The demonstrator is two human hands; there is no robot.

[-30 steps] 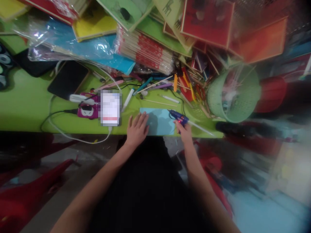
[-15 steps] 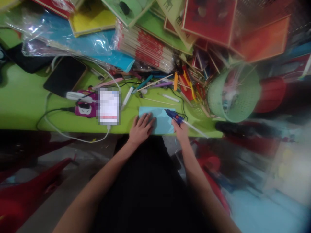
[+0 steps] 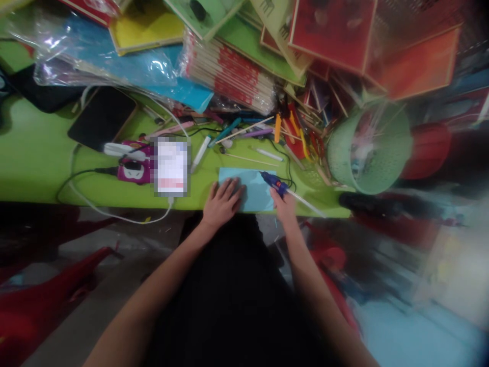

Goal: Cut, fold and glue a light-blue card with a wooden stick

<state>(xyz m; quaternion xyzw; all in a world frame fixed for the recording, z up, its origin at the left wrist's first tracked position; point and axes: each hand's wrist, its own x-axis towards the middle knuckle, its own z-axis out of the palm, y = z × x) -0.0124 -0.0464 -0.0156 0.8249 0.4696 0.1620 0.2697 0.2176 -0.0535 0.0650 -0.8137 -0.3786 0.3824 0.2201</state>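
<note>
A light blue sheet (image 3: 250, 191) lies at the front edge of the green table. My left hand (image 3: 222, 201) rests flat on its left part, fingers spread. In my right hand (image 3: 283, 204) is a blue hot glue gun (image 3: 274, 182), its nozzle over the upper right part of the sheet. A long whitish glue stick (image 3: 307, 204) sticks out of its back end, and a dark cord runs behind it. Whether the nozzle touches the sheet I cannot tell.
Pens, sticks and tools lie behind the sheet, with yellow-handled pliers (image 3: 303, 145) among them. A green basket (image 3: 369, 148) stands at right. To the left are a purple power strip (image 3: 133, 171), a blurred-out lit screen (image 3: 170, 165) and a dark tablet-like slab (image 3: 102, 118). Coloured panels (image 3: 330, 33) fill the back.
My right hand and the glue gun have shifted very slightly, if at all. The left hand stays in place on the sheet.
</note>
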